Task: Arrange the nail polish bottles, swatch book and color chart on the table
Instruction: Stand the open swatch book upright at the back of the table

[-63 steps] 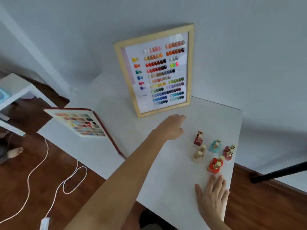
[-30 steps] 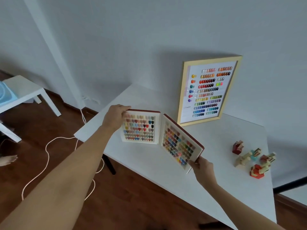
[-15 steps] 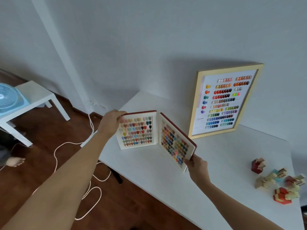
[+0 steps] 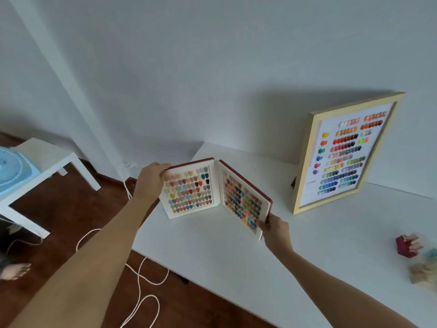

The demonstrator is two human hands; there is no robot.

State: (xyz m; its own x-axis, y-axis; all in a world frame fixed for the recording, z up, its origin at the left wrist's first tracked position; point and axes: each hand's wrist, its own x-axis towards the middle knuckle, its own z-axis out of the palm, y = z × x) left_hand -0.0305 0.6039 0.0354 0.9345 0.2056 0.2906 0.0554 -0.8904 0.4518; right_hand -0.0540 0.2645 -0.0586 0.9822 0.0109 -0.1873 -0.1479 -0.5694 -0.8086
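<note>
The red-covered swatch book [image 4: 214, 192] stands open in a V on the white table [image 4: 227, 261], its pages full of coloured nail tips. My left hand [image 4: 151, 182] grips the upper outer edge of its left cover. My right hand [image 4: 274, 229] pinches the lower corner of its right cover. The wood-framed color chart [image 4: 344, 152] leans upright against the wall, right of the book. Nail polish bottles [image 4: 410, 246] sit blurred at the table's far right edge; a dark red one and a beige one show, the others are cut off.
A small white side table [image 4: 45, 159] with a light blue fan [image 4: 13, 169] stands at the left on the wooden floor. A white cable [image 4: 139, 278] loops on the floor below the table's front edge. A bare foot [image 4: 14, 271] shows at the far left.
Both hands took hold of the swatch book, opened it and stood it up on the table. In the last half second it barely moved; the view shifted left, pushing the bottles to the edge.
</note>
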